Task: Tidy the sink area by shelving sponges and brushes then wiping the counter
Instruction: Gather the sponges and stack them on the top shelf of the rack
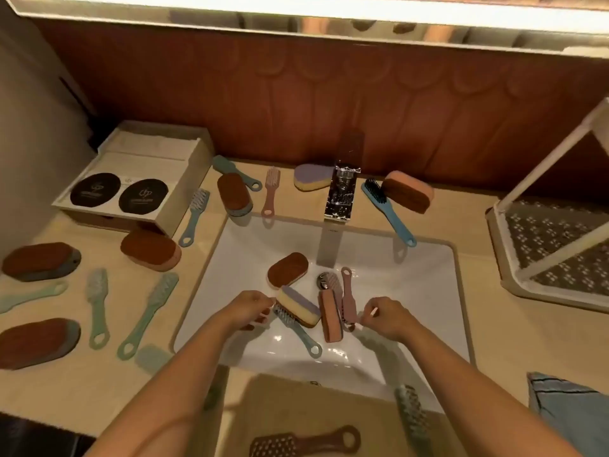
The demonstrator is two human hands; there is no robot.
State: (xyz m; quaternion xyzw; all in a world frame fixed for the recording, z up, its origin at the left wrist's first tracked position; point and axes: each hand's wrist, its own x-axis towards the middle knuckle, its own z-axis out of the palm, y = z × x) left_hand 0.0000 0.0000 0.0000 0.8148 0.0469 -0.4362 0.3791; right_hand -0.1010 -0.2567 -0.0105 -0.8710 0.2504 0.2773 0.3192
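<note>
Both my hands reach into the white sink [412, 291]. My left hand [250, 310] curls its fingers round a pale pink brush handle [262, 319], right beside a purple-and-yellow sponge [298, 306]. My right hand [385, 316] pinches a small pink piece [374, 312] that I cannot identify, just right of a pink brush [347, 298]. Also in the basin lie a brown sponge [286, 268], a pink sponge on its edge [329, 319] and a blue-grey brush [296, 328].
Several sponges and brushes lie on the beige counter [82, 384] to the left and behind the faucet [341, 192]. A white box [131, 179] stands back left, a white shelf rack [553, 245] at right, a blue cloth [573, 410] near right.
</note>
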